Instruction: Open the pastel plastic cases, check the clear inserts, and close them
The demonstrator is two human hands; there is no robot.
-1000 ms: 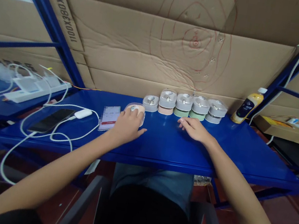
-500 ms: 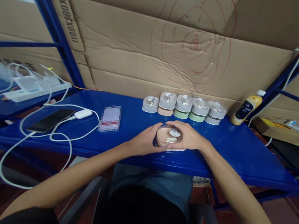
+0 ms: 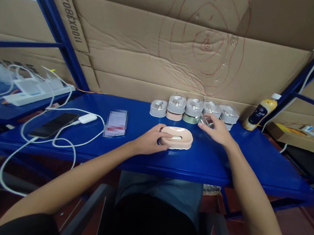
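A peach-coloured oval tray (image 3: 181,142) with a slot in its middle rests on the blue table. Its left end is gripped by my left hand (image 3: 153,140), fingers on the rim. My right hand (image 3: 217,130) is up and to the right of the tray, in front of the row of boxes, with its fingers round a clear lid (image 3: 204,120) that is partly hidden. Behind stand several clear-topped boxes, mostly stacked on coloured ones: a single grey box (image 3: 158,108) at the left end, and a peach stack (image 3: 175,106) beside it.
A drink bottle (image 3: 260,113) stands at the back right near an open carton (image 3: 293,137). On the left lie a black phone (image 3: 53,125), white cables, a power strip (image 3: 39,95) and a second, blurred phone (image 3: 116,123). A cardboard wall (image 3: 133,42) closes the back.
Both hands were round the covered peach box. The clear lid has come off and moved right with my right hand, while my left hand stays at the uncovered tray.
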